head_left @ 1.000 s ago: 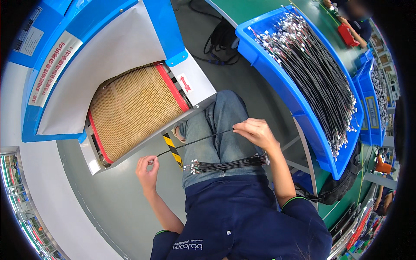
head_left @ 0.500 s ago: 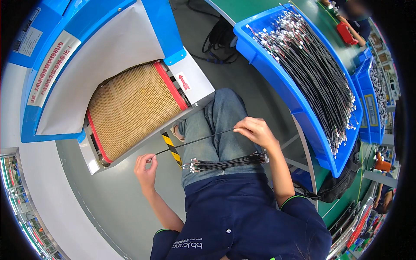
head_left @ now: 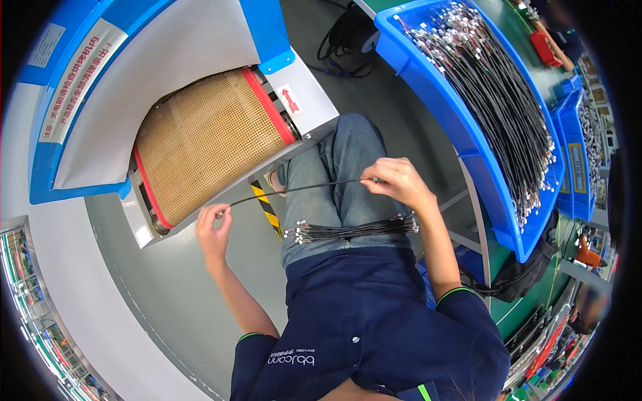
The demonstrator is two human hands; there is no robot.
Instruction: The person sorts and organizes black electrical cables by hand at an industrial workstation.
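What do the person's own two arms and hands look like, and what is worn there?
The navy short sleeves have a thin bright green edge; below them the forearms are bare. The left hand and right hand wear no visible gloves or watch.

At the left, a blue and white machine (head_left: 273, 33) is seen, and from its opening a brown mesh belt (head_left: 214, 140) is extended, which is bordered by 2 red edges. On its white frame, 1 label with a red arrow (head_left: 289, 99) is stuck. The grey floor (head_left: 154, 287) is marked by yellow and black striped tape (head_left: 269, 212). Black cords (head_left: 344, 40) are gathered behind the machine. At the right, 1 red object (head_left: 545, 48) and 1 orange object (head_left: 588, 255) are seen.
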